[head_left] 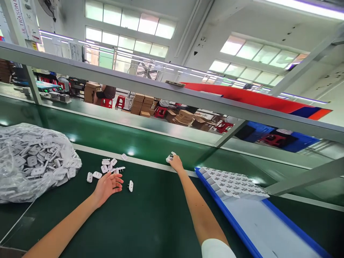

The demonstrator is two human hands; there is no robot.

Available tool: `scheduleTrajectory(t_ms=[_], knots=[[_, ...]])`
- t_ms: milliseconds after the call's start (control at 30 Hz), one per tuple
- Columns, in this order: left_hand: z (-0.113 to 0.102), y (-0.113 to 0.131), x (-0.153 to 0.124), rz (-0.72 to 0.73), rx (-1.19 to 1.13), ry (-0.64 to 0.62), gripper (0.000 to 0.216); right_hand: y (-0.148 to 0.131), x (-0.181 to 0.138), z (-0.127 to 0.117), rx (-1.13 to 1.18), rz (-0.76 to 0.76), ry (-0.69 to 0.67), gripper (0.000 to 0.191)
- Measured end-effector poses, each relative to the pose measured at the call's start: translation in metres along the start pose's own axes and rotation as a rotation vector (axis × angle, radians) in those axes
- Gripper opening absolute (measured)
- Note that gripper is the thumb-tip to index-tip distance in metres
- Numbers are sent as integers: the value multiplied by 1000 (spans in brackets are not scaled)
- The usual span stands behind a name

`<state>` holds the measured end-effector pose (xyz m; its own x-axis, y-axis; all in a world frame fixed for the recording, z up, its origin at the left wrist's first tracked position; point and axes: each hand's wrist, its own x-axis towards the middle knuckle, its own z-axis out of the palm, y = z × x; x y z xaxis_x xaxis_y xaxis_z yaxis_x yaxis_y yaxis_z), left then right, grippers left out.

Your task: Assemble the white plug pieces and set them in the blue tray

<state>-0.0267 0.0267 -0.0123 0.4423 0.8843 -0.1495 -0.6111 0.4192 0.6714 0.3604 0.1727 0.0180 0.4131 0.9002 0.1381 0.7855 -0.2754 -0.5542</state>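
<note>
- Hands first: I count two, both mine, both stretched out over the green bench (150, 215).
- My left hand (107, 185) lies released, palm up and fingers spread, touching the edge of a loose scatter of white plug pieces (105, 168).
- I count about ten loose pieces in that scatter; one of them (130, 185) lies just right of the left hand, and two more (92, 176) lie just left of it.
- One clear bag (32, 161), stuffed with too many of the same white pieces to count, sits well left of the left hand.
- My right hand (176, 163) is far right of the left hand, at the pale strip along the bench's far edge, fingers closed on a white piece (170, 157).
- One blue-edged tray (271, 229) lies right of that hand; rows of small white parts (233, 181) fill its far end, too small for me to count.
- One person (106, 93) sits on a red stool beyond the bench.
</note>
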Motion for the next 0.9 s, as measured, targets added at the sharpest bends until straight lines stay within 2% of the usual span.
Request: scheduleTrajectory(t_ms=[133, 233, 367, 433, 533, 600, 667, 733, 833, 900], knots=[[-1, -1, 0, 12, 56, 24, 44, -9, -4, 9, 24, -130, 44, 42], [1, -4, 0, 50, 169, 49, 38, -27, -30, 11, 81, -266, 65, 40], [5, -13, -2, 179, 492, 61, 33, -60, -111, 10, 198, -470, 13, 35], [8, -16, -5, 265, 656, 34, 41, -77, -160, 8, 370, -650, -43, 30], [13, -18, -13, 338, 792, -37, 63, -100, -219, 7, 512, -823, -203, 24], [17, -17, -18, 337, 840, -98, 62, -108, -239, 10, 526, -913, -352, 26], [21, -16, -22, 331, 878, -124, 44, -110, -243, 18, 527, -938, -432, 30], [24, -15, -23, 344, 893, -90, 31, -105, -236, 29, 508, -879, -412, 36], [26, -13, -23, 379, 873, -6, 35, -90, -218, 48, 380, -860, -407, 40], [26, -11, -21, 386, 876, 23, 35, -78, -211, 58, 302, -900, -453, 32]])
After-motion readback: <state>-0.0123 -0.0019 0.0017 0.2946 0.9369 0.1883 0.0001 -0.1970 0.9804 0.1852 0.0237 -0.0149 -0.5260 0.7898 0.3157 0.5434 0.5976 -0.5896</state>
